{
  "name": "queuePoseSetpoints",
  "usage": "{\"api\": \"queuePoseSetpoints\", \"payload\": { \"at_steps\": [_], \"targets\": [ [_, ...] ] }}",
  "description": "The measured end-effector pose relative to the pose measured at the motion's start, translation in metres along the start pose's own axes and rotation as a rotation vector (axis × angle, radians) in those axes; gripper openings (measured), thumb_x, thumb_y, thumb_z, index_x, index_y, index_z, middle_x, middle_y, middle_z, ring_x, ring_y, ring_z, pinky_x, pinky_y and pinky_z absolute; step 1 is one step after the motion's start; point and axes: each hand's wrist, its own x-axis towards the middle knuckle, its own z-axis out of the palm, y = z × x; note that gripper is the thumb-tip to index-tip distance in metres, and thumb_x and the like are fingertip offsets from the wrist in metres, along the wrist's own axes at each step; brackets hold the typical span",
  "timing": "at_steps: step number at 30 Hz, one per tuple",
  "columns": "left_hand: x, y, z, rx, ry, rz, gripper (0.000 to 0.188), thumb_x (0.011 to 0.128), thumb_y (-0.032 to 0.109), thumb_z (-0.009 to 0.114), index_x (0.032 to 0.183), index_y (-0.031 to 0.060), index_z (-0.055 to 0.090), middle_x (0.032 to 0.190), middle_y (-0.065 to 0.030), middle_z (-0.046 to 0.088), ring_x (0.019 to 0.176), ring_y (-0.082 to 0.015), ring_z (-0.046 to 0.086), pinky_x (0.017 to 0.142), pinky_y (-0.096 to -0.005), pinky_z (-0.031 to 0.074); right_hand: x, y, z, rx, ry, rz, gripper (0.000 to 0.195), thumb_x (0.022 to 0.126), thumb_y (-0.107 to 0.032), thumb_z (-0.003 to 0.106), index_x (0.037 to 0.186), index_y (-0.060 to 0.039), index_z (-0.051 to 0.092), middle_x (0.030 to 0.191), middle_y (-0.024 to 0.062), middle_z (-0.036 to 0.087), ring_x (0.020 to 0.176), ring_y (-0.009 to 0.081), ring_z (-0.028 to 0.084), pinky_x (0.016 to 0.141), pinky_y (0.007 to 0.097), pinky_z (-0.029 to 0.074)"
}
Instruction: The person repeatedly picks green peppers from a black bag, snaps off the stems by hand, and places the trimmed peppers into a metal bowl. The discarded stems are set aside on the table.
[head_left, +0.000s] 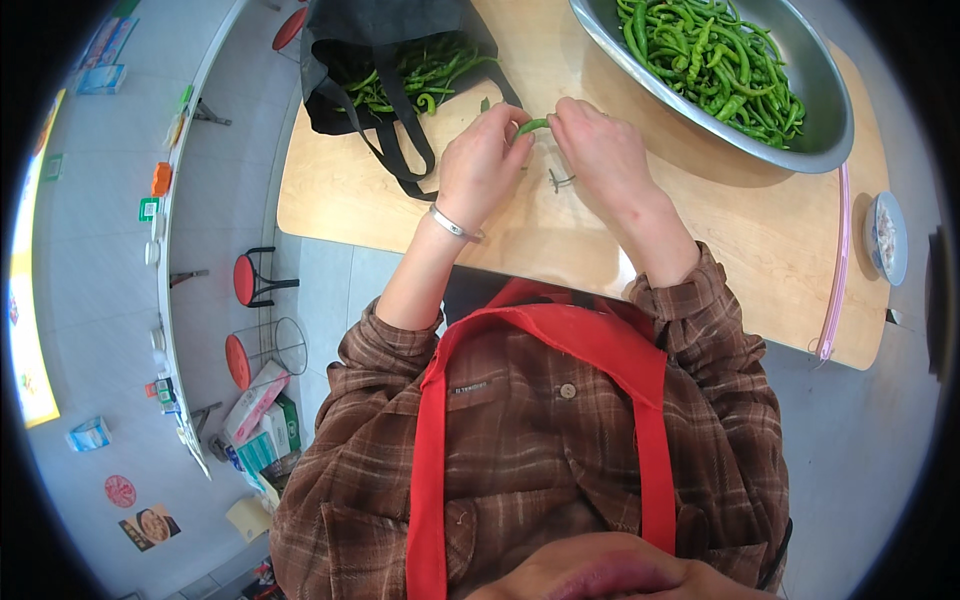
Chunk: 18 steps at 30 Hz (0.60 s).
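Note:
Between my two hands, above the wooden tabletop (360, 196), a green chili pepper (534, 126) is held by both ends. My left hand (484, 159) pinches one end, and my right hand (604, 146) grips the other. Under them lie a few cut-off stems (559, 180). A black cloth bag (337, 26) sits beyond my left hand, its mouth towards me, with green peppers (442, 71) inside and its handles drooping onto the table. Past my right hand stands a large steel basin (821, 142) heaped with green peppers (720, 67).
Near the table's right end lie a pink zipper strip (834, 262) and a small bowl (886, 238) with pale contents. Red-topped stools (244, 280) and a pile of boxes (259, 412) stand left, beneath a wall shelf (166, 247) carrying small items.

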Motion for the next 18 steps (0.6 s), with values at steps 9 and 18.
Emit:
{"api": "queuePoseSetpoints", "payload": {
  "at_steps": [9,18],
  "targets": [
    [-0.007,-0.026,-0.036,-0.199,0.173,-0.045,0.028,0.079,0.010,0.060,0.107,0.0060,0.057,0.066,-0.0017,0.052,0.054,-0.0093,0.049,0.052,-0.0234,0.041,-0.008,-0.002,-0.014,0.169,-0.183,0.065,0.022,0.089,-0.023,0.045,0.082,-0.0025,0.049,0.078,0.0158,0.059,0.071,0.0363,0.057,0.061,0.0444,0.045],
    [0.013,-0.078,-0.025,-0.113,-0.006,-0.141,0.032,0.075,0.019,0.062,0.102,0.0017,0.058,0.075,-0.0110,0.060,0.066,-0.0215,0.057,0.062,-0.0299,0.046,-0.033,-0.014,-0.006,-0.017,-0.219,0.015,0.018,0.086,-0.021,0.047,0.080,-0.0040,0.050,0.077,0.0136,0.057,0.066,0.0317,0.060,0.057,0.0414,0.048]
  ]
}}
